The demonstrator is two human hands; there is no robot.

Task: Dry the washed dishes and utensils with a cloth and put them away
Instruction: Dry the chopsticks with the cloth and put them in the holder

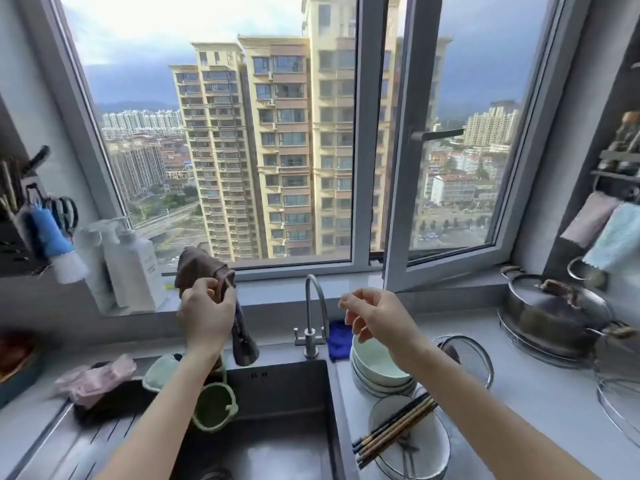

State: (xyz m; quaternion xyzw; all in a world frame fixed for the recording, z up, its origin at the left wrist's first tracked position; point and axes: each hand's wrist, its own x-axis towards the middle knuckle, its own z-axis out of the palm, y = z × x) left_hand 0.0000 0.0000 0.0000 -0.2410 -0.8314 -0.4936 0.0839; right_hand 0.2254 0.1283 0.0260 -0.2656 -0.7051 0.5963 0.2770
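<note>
The left hand pinches a brown cloth draped over the dark tap at the far edge of the sink. The right hand hovers with fingers loosely curled, holding nothing, above a stack of pale bowls on the tabletop right of the sink. Nearer, a white bowl carries chopsticks across its rim. A green basket hangs inside the sink at its left.

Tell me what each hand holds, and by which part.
The left hand pinches the brown cloth at its right-hand hem, near a corner. The right hand holds nothing.
</note>
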